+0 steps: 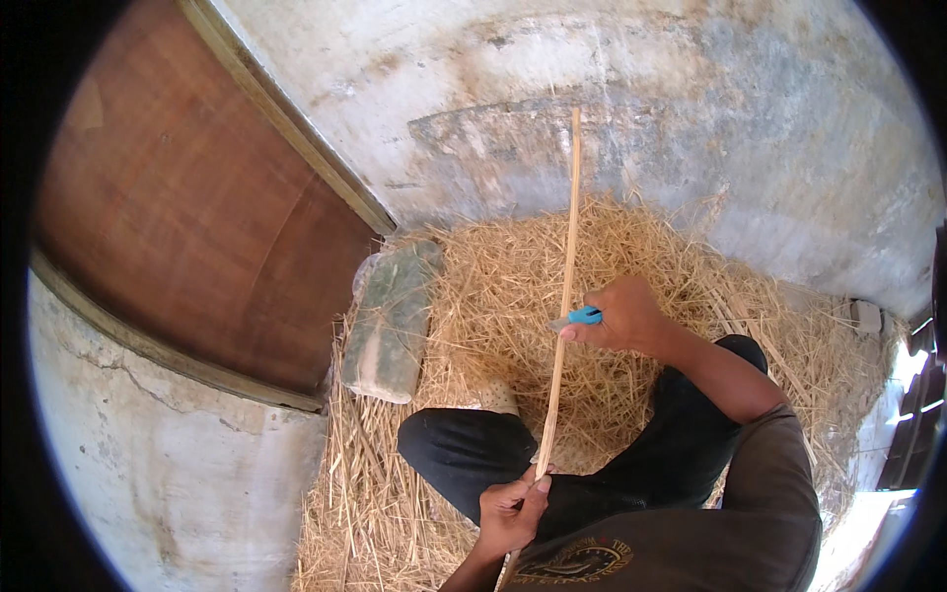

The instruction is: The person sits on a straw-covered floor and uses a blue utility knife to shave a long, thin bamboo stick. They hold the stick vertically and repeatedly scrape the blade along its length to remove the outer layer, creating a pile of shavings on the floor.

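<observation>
A long, pale strip that looks like split bamboo or wood (569, 266) runs from my lap up toward the far wall. My left hand (513, 510) pinches it near its lower end, close to my body. Farther up, my right hand (626, 316) is closed around a knife with a blue handle (586, 315). The short blade lies against the strip or just beside it; which one I cannot tell. My right thumb is close to the strip below the blade. The strip's near end passes under my left hand toward my shirt.
Straw-like shavings (513, 266) cover the floor around my crossed legs (469, 449). A greenish-grey block (395, 321) lies to the left, beside a brown door panel (197, 207) in a wooden frame. The stained wall (671, 128) rises ahead. A small grey block (868, 318) sits far right.
</observation>
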Tool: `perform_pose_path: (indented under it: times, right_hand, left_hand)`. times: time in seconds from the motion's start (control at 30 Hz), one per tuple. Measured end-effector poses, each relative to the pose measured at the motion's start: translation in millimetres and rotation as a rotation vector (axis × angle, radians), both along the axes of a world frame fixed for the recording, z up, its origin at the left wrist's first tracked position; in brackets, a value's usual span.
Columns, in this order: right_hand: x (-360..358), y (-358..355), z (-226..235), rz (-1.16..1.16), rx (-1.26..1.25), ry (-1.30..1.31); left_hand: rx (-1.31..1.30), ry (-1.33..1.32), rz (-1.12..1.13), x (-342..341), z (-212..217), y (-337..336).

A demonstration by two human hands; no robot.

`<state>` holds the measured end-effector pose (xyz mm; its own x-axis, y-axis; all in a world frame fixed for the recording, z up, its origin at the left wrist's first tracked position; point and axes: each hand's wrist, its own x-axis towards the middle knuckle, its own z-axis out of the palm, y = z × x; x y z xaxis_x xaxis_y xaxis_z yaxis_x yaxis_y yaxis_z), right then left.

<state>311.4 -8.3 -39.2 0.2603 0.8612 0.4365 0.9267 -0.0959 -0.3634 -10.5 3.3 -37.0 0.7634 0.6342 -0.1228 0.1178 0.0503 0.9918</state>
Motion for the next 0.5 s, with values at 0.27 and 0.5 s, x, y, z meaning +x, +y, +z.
perform_pose_path:
  times: [0.27, 0.5]
  right_hand:
    - [43.7, 17.7, -4.6, -0.159, -0.1, -0.053]
    - [102.9, 24.8, -6.4, -0.392, -0.059, 0.012]
  left_hand:
    - [0.107, 0.012, -0.062, -14.7, 1.2, -1.9]
    - [0.149, -0.009, -0.146, -38.9, -8.1, -9.6]
